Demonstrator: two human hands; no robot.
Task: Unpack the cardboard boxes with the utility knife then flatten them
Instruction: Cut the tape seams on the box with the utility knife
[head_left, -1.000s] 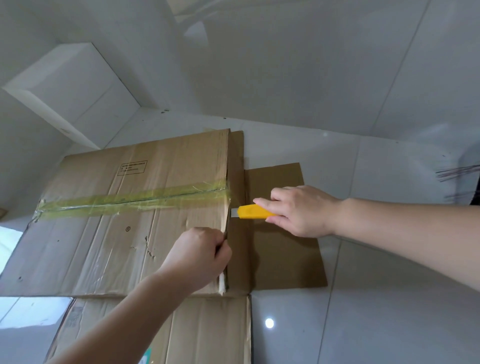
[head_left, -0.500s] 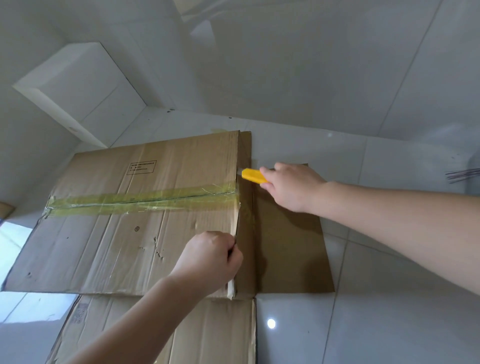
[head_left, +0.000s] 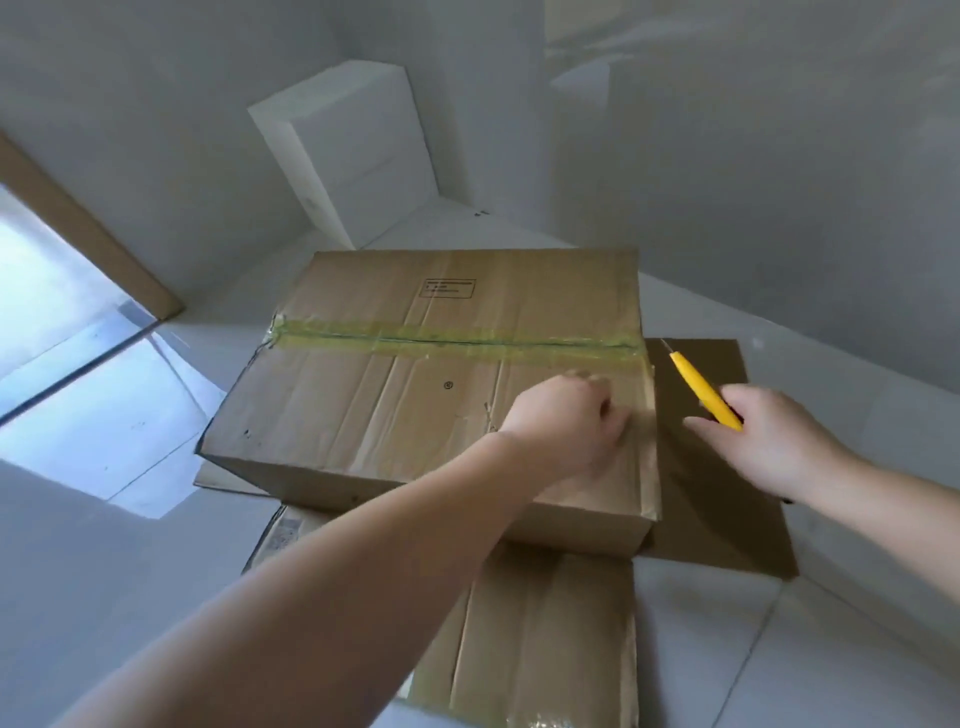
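Head view: the cardboard box (head_left: 415, 395) sits on flattened cardboard (head_left: 545, 634), its printed label (head_left: 447, 288) too blurred to read. Left hand (head_left: 566, 431) curls at the box's right edge, its grasp unclear. Right hand (head_left: 769, 441) grips the yellow utility knife (head_left: 701, 387) beside the yellowish tape (head_left: 457, 340).

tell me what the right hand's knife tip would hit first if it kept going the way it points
Probably the taped box: the right hand aims the utility knife up-left at the yellow-green tape at its right edge, though depth is unclear.
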